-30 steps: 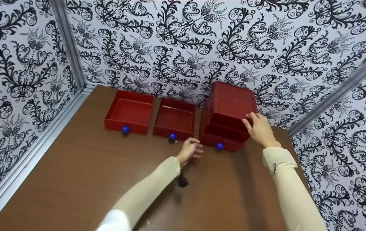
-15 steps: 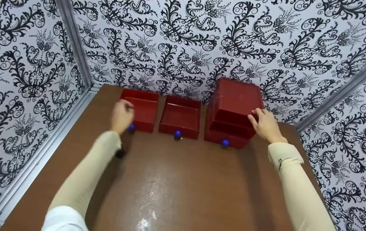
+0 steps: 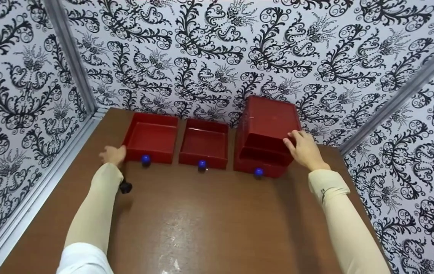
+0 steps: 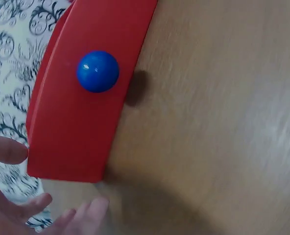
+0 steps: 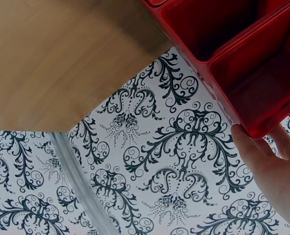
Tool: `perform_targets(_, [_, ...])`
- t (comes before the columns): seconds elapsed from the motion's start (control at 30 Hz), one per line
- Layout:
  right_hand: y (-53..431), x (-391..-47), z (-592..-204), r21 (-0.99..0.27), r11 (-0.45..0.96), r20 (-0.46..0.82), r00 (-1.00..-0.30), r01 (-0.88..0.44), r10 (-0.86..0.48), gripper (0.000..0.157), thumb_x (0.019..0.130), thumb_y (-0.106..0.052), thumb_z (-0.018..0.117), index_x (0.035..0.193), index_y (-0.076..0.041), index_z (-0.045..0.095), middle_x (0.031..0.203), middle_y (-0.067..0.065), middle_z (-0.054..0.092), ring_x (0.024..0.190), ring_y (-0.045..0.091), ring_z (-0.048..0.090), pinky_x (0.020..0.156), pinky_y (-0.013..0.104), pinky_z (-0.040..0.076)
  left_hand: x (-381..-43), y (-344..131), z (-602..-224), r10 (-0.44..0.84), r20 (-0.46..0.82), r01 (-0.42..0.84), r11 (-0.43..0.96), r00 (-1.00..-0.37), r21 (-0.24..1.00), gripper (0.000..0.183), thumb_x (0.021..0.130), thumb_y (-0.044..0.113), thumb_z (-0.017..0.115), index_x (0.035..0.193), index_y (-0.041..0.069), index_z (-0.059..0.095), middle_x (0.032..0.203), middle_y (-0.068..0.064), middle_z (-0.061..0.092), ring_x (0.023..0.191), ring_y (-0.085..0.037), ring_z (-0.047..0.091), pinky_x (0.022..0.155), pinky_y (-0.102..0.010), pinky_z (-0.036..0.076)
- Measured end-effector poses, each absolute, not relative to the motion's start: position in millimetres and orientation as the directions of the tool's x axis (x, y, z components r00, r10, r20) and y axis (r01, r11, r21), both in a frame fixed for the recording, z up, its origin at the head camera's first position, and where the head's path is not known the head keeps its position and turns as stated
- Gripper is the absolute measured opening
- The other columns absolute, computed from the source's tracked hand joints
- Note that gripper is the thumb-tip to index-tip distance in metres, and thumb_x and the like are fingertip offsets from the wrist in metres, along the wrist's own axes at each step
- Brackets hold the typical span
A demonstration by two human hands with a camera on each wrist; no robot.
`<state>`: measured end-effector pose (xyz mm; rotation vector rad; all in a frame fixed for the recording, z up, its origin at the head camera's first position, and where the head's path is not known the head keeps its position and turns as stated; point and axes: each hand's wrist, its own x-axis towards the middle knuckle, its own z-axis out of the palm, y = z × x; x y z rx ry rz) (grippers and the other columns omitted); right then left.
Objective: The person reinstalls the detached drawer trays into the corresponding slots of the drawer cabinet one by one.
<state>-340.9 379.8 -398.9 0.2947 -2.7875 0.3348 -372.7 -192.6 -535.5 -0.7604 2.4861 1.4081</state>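
A shallow red drawer (image 3: 155, 134) with a blue ball knob (image 4: 98, 71) lies at the left of the table. My left hand (image 3: 113, 155) is at its front left corner. In the left wrist view the thumb is at the drawer's edge, and the other fingers are spread beside the corner. A second red drawer (image 3: 205, 142), blue-knobbed too, lies to its right. My right hand (image 3: 307, 150) holds the front right corner of the red drawer cabinet (image 3: 273, 116), its thumb and fingers on either side of the corner in the right wrist view.
The brown table (image 3: 201, 220) meets patterned walls (image 3: 201, 45) at the back and sides. A third blue knob (image 3: 258, 172) sits on the drawer front at the cabinet's base. Open slots (image 5: 262, 83) show in the cabinet's front. A metal rail (image 3: 38, 194) runs along the left side.
My left hand has moved left from near the middle drawer, across the left drawer, to that drawer's left corner. My right hand stays at the cabinet's corner.
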Motion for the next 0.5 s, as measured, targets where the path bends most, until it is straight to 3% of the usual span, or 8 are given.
perform_targets(0.13, [377, -341, -397, -0.194, 0.95, 0.344, -0.924, -0.244, -0.167, 0.033, 0.092, -0.03, 0.051, 0.11, -0.002, 0.057, 0.114, 0.024, 0.057, 0.109, 0.044, 0.047, 0.098, 0.053, 0.038, -372, -197, -542, -0.295, -0.433, -0.51, 0.274, -0.852, 0.816, 0.069, 0.092, 0.04, 0.027, 0.141, -0.007, 0.02, 0.14, -0.033, 0.026, 0.11, -0.037, 0.055, 0.083, -0.035, 0.057])
perform_targets(0.2, [376, -342, -397, -0.193, 0.951, 0.338, -0.926, -0.243, -0.168, 0.034, 0.093, -0.03, 0.05, 0.11, -0.002, 0.056, 0.114, 0.024, 0.057, 0.109, 0.044, 0.047, 0.099, 0.053, 0.038, -371, -196, -542, -0.278, -0.454, -0.512, 0.188, -0.846, 0.838, 0.066, 0.092, 0.039, 0.029, 0.14, -0.006, 0.025, 0.139, -0.03, 0.034, 0.085, -0.027, 0.067, 0.077, -0.032, 0.059])
perform_targets(0.27, [375, -342, -397, -0.195, 0.951, 0.325, -0.931, -0.24, -0.168, 0.034, 0.093, -0.03, 0.049, 0.111, -0.002, 0.056, 0.115, 0.024, 0.056, 0.11, 0.044, 0.046, 0.1, 0.053, 0.037, -371, -195, -542, -0.27, -0.481, -0.521, 0.101, -0.834, 0.847, 0.065, 0.092, 0.037, 0.031, 0.141, -0.005, 0.024, 0.139, -0.028, 0.036, 0.074, -0.023, 0.07, 0.077, -0.032, 0.058])
perform_targets(0.37, [376, -342, -398, -0.198, 0.953, 0.306, -0.938, -0.23, -0.163, 0.035, 0.093, -0.031, 0.048, 0.112, -0.002, 0.055, 0.118, 0.024, 0.055, 0.113, 0.044, 0.045, 0.101, 0.053, 0.036, -371, -191, -540, -0.258, -0.501, -0.519, -0.001, -0.826, 0.855, 0.062, 0.091, 0.031, 0.031, 0.141, -0.005, 0.022, 0.144, -0.024, 0.03, 0.088, -0.027, 0.069, 0.084, -0.032, 0.056])
perform_targets(0.5, [378, -341, -399, -0.206, 0.956, 0.291, -0.946, -0.211, -0.146, 0.036, 0.094, -0.031, 0.048, 0.114, -0.002, 0.054, 0.119, 0.024, 0.054, 0.115, 0.044, 0.044, 0.102, 0.053, 0.036, -370, -185, -533, -0.229, -0.511, -0.49, -0.146, -0.829, 0.86, 0.061, 0.089, 0.022, 0.03, 0.142, -0.005, 0.016, 0.148, -0.019, 0.021, 0.124, -0.031, 0.047, 0.095, -0.034, 0.05])
